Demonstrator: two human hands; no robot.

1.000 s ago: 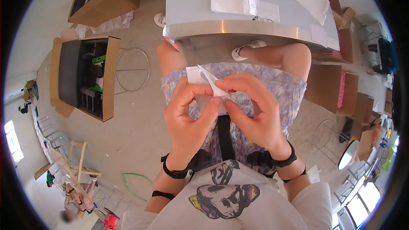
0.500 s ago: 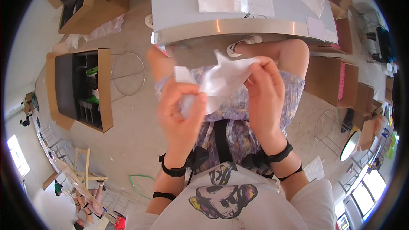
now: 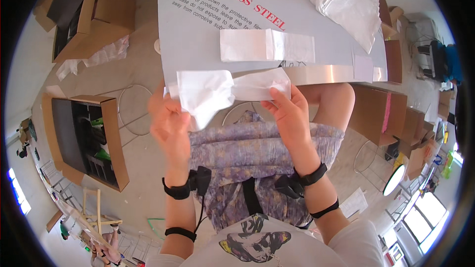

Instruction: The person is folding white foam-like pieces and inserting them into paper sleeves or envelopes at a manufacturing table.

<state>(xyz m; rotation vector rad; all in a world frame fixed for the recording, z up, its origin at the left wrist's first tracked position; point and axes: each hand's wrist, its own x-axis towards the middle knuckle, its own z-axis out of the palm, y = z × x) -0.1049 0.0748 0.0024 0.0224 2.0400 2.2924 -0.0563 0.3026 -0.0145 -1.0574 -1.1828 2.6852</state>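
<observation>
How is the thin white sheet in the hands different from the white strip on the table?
The white sheet is held up by the left hand and right hand; the white strip lies on the table.
The sheet looks crooked, narrower in its middle; the strip looks straighter and flatter.
Both look thin and whitish.

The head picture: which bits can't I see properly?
All in the head view:
Left hand: blurred; the white piece hides some fingertips.
Table: far end cut off by the top edge.
Far-off person, lower left: too small to tell what their hands do.
</observation>
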